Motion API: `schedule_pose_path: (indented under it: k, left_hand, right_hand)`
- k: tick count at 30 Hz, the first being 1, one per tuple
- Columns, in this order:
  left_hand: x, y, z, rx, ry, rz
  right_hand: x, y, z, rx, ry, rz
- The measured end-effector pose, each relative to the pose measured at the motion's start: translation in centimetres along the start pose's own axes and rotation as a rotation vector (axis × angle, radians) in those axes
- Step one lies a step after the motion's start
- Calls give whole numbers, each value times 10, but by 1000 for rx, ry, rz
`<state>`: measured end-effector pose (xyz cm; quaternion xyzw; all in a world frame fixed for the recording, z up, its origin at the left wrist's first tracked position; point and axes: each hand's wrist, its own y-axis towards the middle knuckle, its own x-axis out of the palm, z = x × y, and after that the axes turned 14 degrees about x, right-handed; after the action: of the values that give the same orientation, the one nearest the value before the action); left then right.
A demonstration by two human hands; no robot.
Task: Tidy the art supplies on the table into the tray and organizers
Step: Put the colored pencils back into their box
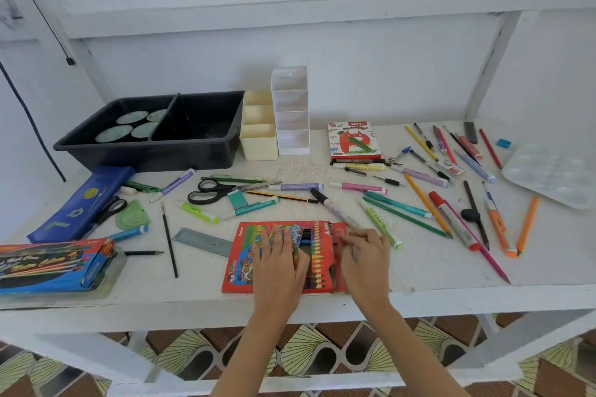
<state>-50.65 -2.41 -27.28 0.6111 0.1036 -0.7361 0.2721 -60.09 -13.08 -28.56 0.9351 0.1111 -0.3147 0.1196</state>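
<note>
Both hands are down on the red crayon box (258, 255), which lies flat at the near edge of the white table (419, 267), a little left of its middle. The left hand (277, 259) is spread flat, palm down, over the box's printed lid, fingers pointing away toward the wall; it presses rather than grips. The right hand (366, 256) sits at the box's right end, fingers curled on the red end flap (338, 232), which stands open; whether they pinch it or only nudge it I cannot tell. Between the hands the crayons (314, 255) show in a row, their tips toward the far side, so the box's long side runs left to right. That is what the next move seems to turn on: the open end is on the right, directly under the right hand, so the right hand looks the one to fold the flap shut while the left steadies. The black tray (206, 155) stands well apart, far and to the left, against the wall, with the cream organizer (258, 142) and the white organizer (292, 113) just beside its right end. From the box, then, the carry would go away and leftward, over the scissors (213, 192) and loose markers lying between.
</note>
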Motion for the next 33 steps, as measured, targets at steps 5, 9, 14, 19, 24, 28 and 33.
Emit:
schedule_pose_path:
  k: [5, 9, 14, 19, 24, 28, 33]
  left_hand:
    - [1, 0, -1, -17, -10, -13]
    - [3, 0, -2, -10, -30, 23]
    - [6, -1, -2, 0, -39, 37]
    - [5, 0, -4, -10, -31, 20]
    - [5, -2, -4, -9, -39, 34]
    - [-2, 3, -3, -52, -74, 14]
    - [-13, 29, 22, -7, -156, 136]
  right_hand:
    - [-4, -22, 7, -206, -365, 18]
    - [-6, -18, 8, -258, -418, -34]
    - [-8, 0, 13, -290, -418, -122]
    - [-11, 4, 13, -320, -331, -155]
    - [-8, 6, -6, -236, -353, -162]
    - [-8, 5, -11, -256, -431, -205]
    - [-33, 15, -12, -149, -79, -184]
